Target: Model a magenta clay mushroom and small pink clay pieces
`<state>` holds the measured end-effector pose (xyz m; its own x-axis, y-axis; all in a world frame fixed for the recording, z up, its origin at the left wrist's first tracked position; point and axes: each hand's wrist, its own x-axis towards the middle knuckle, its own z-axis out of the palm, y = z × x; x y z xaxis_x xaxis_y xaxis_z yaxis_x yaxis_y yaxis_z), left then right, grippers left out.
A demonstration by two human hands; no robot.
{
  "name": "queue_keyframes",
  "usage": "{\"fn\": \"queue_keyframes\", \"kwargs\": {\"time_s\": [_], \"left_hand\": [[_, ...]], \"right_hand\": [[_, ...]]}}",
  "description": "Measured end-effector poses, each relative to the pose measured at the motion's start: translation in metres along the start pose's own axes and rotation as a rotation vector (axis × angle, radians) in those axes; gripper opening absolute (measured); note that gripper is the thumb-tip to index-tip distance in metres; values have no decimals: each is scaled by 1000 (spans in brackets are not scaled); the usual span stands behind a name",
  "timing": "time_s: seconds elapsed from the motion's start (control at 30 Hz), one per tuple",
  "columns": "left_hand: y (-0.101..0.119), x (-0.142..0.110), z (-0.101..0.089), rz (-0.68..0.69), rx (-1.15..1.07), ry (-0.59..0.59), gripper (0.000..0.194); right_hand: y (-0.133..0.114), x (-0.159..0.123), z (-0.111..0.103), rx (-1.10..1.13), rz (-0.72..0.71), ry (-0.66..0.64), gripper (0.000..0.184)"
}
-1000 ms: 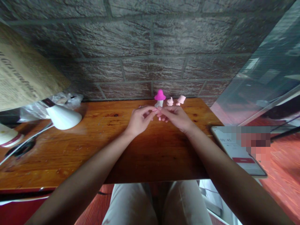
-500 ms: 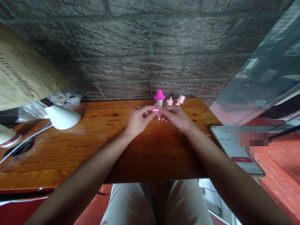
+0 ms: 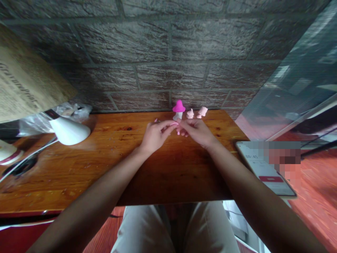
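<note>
My left hand (image 3: 155,136) and my right hand (image 3: 199,132) meet over the wooden table, fingertips pinched together. Between them they hold a small soft pink piece (image 3: 174,123) that looks like modelling clay, mostly covered by the fingers. A tiny pink bit (image 3: 178,133) shows just below, by the right fingers; whether it is part of the held piece I cannot tell. Right behind my hands stands a mushroom figure (image 3: 179,106) with a bright magenta cap and whitish stem. Two pale pink figures, a small pointed one (image 3: 190,113) and a blocky-topped one (image 3: 202,112), are to its right.
The wooden table (image 3: 79,175) runs up against a grey brick wall (image 3: 147,45). At left are a white lamp base (image 3: 70,130) under a printed paper shade (image 3: 23,77), a cup (image 3: 9,153), black scissors (image 3: 23,167) and plastic wrapping. A phone-like screen (image 3: 265,168) lies at right.
The pink piece shows less between my fingertips, now more covered by them. Both hands stay in nearly the same place, still pinching it.
</note>
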<state>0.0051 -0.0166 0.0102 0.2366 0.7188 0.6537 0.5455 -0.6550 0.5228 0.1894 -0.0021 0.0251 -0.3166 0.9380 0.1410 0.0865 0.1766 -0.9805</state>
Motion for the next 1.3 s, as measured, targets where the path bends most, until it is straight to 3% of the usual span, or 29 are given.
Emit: {"fn": "queue_keyframes", "kwargs": {"time_s": [0.6, 0.8, 1.0, 1.3], "left_hand": [[-1, 1, 0, 12, -42, -8, 21], [1, 1, 2, -39, -116, 5, 23], [-2, 1, 4, -119, -167, -60, 33], [-4, -1, 4, -49, -88, -78, 27]], "right_hand": [[3, 2, -1, 10, -60, -20, 51], [2, 2, -2, 33, -49, -18, 50], [2, 1, -3, 85, -86, -9, 40], [2, 1, -3, 65, -112, -41, 36]]}}
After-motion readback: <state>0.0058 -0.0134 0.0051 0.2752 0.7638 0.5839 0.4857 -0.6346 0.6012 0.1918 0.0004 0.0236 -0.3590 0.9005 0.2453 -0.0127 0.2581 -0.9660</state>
